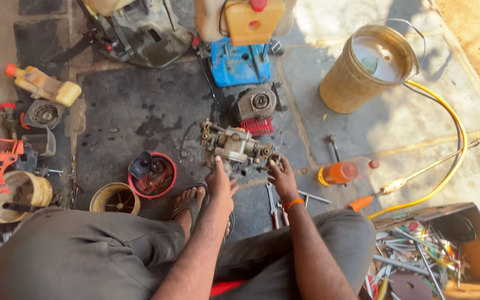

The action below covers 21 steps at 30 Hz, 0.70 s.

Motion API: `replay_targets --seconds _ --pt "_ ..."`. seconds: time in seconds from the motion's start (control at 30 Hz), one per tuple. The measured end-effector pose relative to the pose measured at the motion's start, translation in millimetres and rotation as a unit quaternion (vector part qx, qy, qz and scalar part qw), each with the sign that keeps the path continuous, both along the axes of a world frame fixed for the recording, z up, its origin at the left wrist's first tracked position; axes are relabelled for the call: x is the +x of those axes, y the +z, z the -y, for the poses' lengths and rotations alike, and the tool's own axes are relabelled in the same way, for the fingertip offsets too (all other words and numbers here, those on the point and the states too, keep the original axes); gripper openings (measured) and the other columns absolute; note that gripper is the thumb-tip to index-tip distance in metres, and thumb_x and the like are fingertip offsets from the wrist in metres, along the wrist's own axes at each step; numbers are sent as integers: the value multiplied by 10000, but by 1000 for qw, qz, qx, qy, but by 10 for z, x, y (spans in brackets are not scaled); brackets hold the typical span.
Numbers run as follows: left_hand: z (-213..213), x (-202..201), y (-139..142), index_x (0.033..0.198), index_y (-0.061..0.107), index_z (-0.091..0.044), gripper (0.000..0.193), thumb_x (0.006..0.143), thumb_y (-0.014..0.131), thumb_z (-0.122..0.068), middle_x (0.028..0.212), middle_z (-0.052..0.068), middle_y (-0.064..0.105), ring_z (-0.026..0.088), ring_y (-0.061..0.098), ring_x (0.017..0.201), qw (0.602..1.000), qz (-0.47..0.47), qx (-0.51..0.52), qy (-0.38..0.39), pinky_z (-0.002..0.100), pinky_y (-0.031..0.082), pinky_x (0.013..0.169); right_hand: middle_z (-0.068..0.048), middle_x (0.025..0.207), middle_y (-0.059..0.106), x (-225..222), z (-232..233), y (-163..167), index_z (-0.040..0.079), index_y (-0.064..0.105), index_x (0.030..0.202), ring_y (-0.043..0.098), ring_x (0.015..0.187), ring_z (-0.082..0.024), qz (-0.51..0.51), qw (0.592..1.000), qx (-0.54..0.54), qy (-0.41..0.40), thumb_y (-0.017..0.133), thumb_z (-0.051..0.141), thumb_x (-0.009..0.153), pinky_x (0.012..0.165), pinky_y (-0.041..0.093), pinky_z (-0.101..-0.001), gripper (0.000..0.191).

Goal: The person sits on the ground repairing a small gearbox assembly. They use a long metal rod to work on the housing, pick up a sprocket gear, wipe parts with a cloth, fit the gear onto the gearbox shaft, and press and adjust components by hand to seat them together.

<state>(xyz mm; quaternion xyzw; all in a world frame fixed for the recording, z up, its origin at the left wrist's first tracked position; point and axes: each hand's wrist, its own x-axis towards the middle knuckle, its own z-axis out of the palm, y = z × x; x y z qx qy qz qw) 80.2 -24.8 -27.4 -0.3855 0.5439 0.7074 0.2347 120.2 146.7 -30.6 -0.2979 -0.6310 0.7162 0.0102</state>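
A grimy metal pump or carburettor-like assembly [234, 147] sits on the dark oily floor in front of me. My left hand [219, 180] rests against its near left side, fingers on the metal. My right hand [282, 176], with an orange band at the wrist, grips its near right end. Just behind the assembly stands a small engine [256, 108] with a red finned part, attached to a blue sprayer frame [237, 64]. My bare foot in a sandal [189, 199] lies beside my left hand.
A red bowl of small parts [152, 175] and a yellowish round housing [115, 199] lie at the left. Wrenches [273, 206], an orange bottle [337, 173], a screwdriver [362, 203], a bucket of liquid [369, 66], a yellow hose [451, 133] and a toolbox [429, 255] sit at the right.
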Motion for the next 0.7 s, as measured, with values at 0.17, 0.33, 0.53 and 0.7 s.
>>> replay_targets --seconds 0.17,0.33,0.53,0.7 --pt "-66 -70 -30 1329 562 -21 788 885 608 -670 1203 127 663 242 718 921 999 15 25 44 364 630 751 -64 1152 704 -6 -70 -43 168 485 1418 716 1059 -175 7 999 -51 13 613 317 1012 881 584 -367 451" --pt "-211 -108 -14 1178 675 58 757 887 670 -641 1114 149 703 233 706 894 994 32 -5 107 345 635 693 -95 1145 692 -135 -105 -125 101 439 1429 732 994 -194 -14 1000 -8 25 583 189 1021 826 605 -366 442" --pt "-322 -50 49 1033 649 126 738 954 596 -606 1042 191 711 233 734 884 993 -58 -49 93 324 658 618 -100 1111 707 -121 -127 -184 86 505 1454 731 957 -188 12 999 -16 29 557 163 1010 821 627 -347 453" --pt "-229 -100 216 1163 465 51 643 975 542 -558 1061 173 641 241 717 862 989 -42 -100 103 326 622 558 -82 1082 714 -93 -129 -165 59 550 1400 735 944 -186 17 999 -46 22 536 193 1021 813 653 -347 402"
